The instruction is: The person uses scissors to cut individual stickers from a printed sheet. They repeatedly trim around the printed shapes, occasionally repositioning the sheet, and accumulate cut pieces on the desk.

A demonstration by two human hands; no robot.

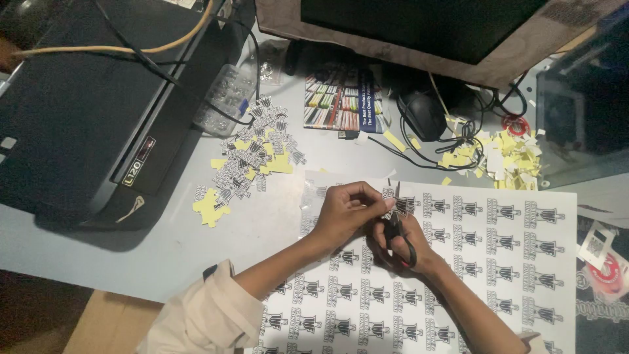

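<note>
Left hand (344,211) pinches a small black-printed sticker (401,206); right hand (401,241) grips scissors (405,241).

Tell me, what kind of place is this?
Probably a small print or sticker-making desk: a black printer, a big sheet of printed stickers, and a pile of cut-out stickers beside it.

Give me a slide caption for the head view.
Left hand holds a small sticker while right hand works scissors above the printed sheet.

Dim room; grey desk (164,242), brown floor (39,314).
</note>
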